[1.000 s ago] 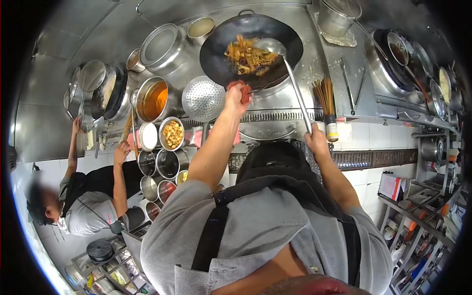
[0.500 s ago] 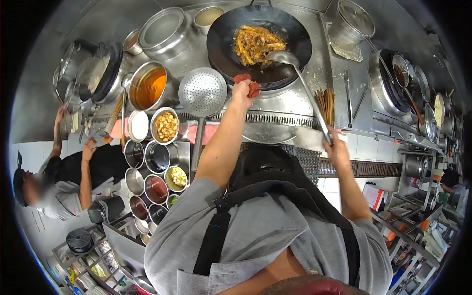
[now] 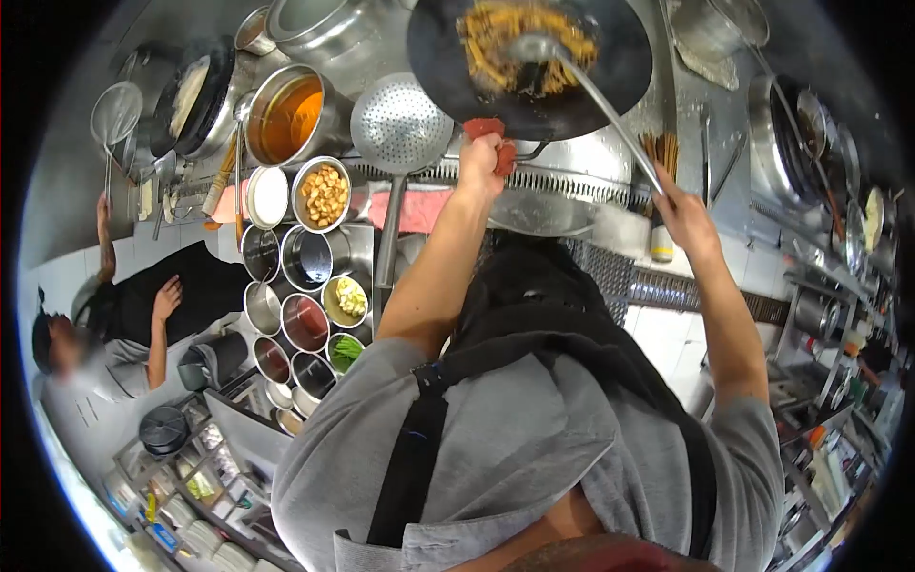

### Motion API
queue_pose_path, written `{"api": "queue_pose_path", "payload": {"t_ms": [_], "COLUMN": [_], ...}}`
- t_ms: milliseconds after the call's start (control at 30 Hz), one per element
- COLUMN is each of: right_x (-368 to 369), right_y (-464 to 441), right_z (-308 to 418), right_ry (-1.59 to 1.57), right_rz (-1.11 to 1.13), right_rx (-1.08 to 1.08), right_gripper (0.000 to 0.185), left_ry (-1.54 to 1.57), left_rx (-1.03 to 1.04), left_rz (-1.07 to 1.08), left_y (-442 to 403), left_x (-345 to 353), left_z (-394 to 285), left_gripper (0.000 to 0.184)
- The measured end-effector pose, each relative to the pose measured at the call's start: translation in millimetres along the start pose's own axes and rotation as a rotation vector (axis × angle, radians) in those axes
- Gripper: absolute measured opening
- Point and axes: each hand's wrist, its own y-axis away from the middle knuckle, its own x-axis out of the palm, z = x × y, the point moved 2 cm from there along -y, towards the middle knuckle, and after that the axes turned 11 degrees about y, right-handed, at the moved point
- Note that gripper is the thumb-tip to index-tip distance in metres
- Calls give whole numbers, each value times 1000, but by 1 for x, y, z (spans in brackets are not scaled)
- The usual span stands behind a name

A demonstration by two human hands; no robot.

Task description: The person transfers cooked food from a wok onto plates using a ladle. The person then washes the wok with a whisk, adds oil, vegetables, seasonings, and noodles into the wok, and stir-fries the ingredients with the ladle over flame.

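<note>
My left hand [image 3: 481, 164] is closed round a red cloth [image 3: 494, 143] at the near handle of a black wok [image 3: 438, 43]. In the wok lie browned, strip-like food pieces [image 3: 486, 59], somewhat blurred. My right hand [image 3: 684, 221] grips the end of a long metal ladle [image 3: 610, 110], whose bowl rests among the food. A perforated strainer [image 3: 402, 119] lies left of the wok, its handle pointing toward me. Right of the wok, by my right hand, a bundle of thin sticks [image 3: 660, 151] stands in a holder.
Left of me are a pot of orange liquid [image 3: 286, 116], a bowl of golden cubes [image 3: 325, 197] and several metal containers [image 3: 305, 322]. A co-worker [image 3: 124, 348] stands at the far left, holding a wire strainer [image 3: 117, 114]. A second wok station [image 3: 772, 143] is at the right.
The view has shifted, with the wok now nearer the top edge. The ladle has moved from the food's near edge into its middle. The co-worker's strainer has come into clearer view.
</note>
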Motion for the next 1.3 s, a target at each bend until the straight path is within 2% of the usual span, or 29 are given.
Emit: {"api": "queue_pose_path", "payload": {"t_ms": [33,67,100,133,167,200,267,300,333,400,500,533,600,633,667,700,733,767,800,867,933,1000,1067,1100,1133,1200,1267,1300], "right_x": [4,0,3,6,5,0,-15,-9,0,16,46,37,45,47,53,64,73,74,49,62,62,52,46,44,49,68,64,65], "right_y": [4,2,7,23,40,56,83,94,102,107,100,99,100,104,110,115,123,128,126,120,111,106,107,113,119,129,133,127], "right_z": [9,14,11,10,9,10,7,0,-6,-1,7,21,24,19,10,0,-5,-4,14,1,0,14,15,10,4,-10,-4,-6], "right_ry": [-14,-19,-36,-68,-87,-90,-188,-267,-348,-485,-628,-720,-648,-649,-569,-550,-530,-554,-743,-600,-653,-763,-701,-620,-550,-524,-541,-551], "right_rz": [4,-8,-24,-137,-239,-235,-16,-48,-80,-129,-151,-65,-153,-166,-243,-293,-312,-223,-106,-186,-167,-171,-143,-141,-163,-262,-129,-155], "right_rx": [67,119,125,47,-42,-46,186,214,242,310,377,429,362,329,286,308,335,410,493,418,427,446,453,458,462,396,494,480], "right_gripper": [48,49,49,47,46,46,44,43,42,35,29,29,29,29,26,33,41,42,40,38,35,31,30,34,39,35,36,36], "left_ry": [12,26,-3,-16,-5,12,-22,-1,-40,-51,-103,-114,-105,-38,-68,-99,-195,50,-5,-92,-165,-159,-130,-95,-82,-26,-17,-28], "left_rx": [-57,-5,-46,-80,-85,-91,-140,-76,-108,-147,-55,-67,-49,-177,-178,-179,-49,-58,-77,-91,-149,-147,-133,-37,-15,21,-50,-46], "left_rz": [-26,101,143,8,-90,-202,-148,-125,-1,102,26,19,-90,192,202,213,-82,-37,-24,33,6,75,-37,60,63,43,-22,-15], "left_y": [7,36,74,106,123,140,112,90,70,25,7,9,24,44,76,108,148,120,97,56,16,-13,31,55,70,103,64,41], "left_x": [-26,-43,-46,-35,-9,8,28,33,34,28,33,21,-19,-52,-42,-31,11,8,25,51,40,14,5,-17,-12,6,32,42], "left_z": [20,28,24,17,-3,-21,-47,-45,-43,-30,-23,-14,13,18,8,-3,-20,-32,-43,-50,-39,-16,-3,5,1,-14,-42,-40], "left_gripper": [14,20,24,30,28,26,18,14,14,13,11,11,6,7,9,11,12,12,9,8,9,10,17,22,23,24,25,22]}}
